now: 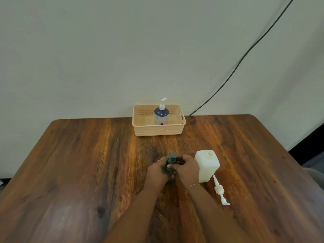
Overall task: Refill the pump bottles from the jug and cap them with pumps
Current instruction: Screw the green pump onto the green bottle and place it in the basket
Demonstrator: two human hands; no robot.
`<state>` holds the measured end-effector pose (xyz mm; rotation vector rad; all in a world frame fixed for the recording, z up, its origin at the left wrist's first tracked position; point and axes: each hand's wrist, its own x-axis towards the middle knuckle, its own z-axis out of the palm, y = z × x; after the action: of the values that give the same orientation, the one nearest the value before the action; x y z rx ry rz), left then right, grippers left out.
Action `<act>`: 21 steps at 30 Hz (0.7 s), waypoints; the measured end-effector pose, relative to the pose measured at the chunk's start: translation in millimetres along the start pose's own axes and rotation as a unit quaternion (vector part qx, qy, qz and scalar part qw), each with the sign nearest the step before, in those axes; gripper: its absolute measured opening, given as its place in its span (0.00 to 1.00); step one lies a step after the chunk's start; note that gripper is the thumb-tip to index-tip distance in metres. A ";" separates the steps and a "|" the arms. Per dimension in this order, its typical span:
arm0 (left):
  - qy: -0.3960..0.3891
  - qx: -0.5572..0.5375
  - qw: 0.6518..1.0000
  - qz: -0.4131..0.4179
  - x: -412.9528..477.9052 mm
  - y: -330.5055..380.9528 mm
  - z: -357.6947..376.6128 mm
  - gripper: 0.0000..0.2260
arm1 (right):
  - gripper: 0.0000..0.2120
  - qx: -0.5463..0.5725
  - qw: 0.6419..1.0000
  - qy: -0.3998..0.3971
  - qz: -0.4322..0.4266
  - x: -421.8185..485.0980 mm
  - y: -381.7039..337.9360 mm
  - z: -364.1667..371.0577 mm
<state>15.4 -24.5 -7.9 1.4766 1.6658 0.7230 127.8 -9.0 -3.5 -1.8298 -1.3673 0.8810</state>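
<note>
Both hands meet at the middle of the table. The left hand (158,170) is wrapped around a small dark bottle (171,179), mostly hidden under the fingers, and the right hand (186,170) is closed on the top of it, at the collar of a dark pump (172,157) whose head sticks up between them. Judging by that grip, the person is screwing the pump onto this bottle, or possibly off it; one picture cannot settle which.

Just to the right of the right hand stands a white bottle (207,165), square-sided, its round mouth open with no pump in it. Its white pump (219,190) lies flat on the wooden table (78,172) just beside it, tube end toward the bottle. How full this bottle is cannot be told.

Farther off, at the back edge of the table against the wall, a beige basket (158,131) holds a blue bottle (161,116) standing upright with a white pump already on.

No jug can be made out, unless the white bottle serves as one. So, as I read it, one bottle is finished and put away, one is being capped, and the white bottle remains to be capped.
</note>
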 end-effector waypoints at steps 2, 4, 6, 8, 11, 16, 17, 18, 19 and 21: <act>0.004 0.014 1.000 0.006 0.5 0.3 0.6 0.20 | 0.14 -0.003 1.000 -0.012 -0.007 0.4 -2.4 1.2; 0.007 0.015 1.000 0.015 1.1 -0.1 0.7 0.19 | 0.17 0.014 0.998 -0.056 -0.023 0.0 -0.8 2.8; 0.012 0.007 1.000 0.017 1.6 -0.8 0.2 0.19 | 0.17 0.002 0.997 -0.067 -0.037 0.4 3.1 2.4; 0.006 0.002 1.000 0.021 0.8 -0.3 -0.1 0.19 | 0.14 -0.006 0.999 -0.038 -0.032 2.2 5.1 0.8; 0.004 0.014 0.999 0.034 0.5 -0.4 -0.3 0.18 | 0.14 -0.012 1.000 0.005 -0.015 0.4 0.8 3.6; 0.006 0.025 0.999 0.033 0.6 0.9 -0.3 0.18 | 0.17 -0.014 1.000 0.006 -0.026 -5.7 0.9 7.9; 0.007 0.029 0.999 0.031 0.3 0.7 -0.2 0.19 | 0.18 0.000 0.999 -0.017 -0.029 -5.7 3.1 6.9; 0.006 0.027 0.999 0.025 0.6 0.6 -0.5 0.19 | 0.18 0.003 0.999 -0.036 -0.040 -5.6 5.4 5.8; 0.006 0.021 1.000 0.021 1.2 -0.1 0.2 0.19 | 0.16 -0.017 0.997 -0.046 -0.060 -4.9 8.0 4.6; 0.008 0.018 0.999 0.025 2.0 -1.7 0.4 0.19 | 0.13 -0.039 0.994 -0.045 -0.087 -3.8 10.1 3.3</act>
<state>14.8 -22.9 -9.8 1.5466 1.6658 0.7373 129.3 -14.5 -13.2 -1.7159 -1.6118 0.8371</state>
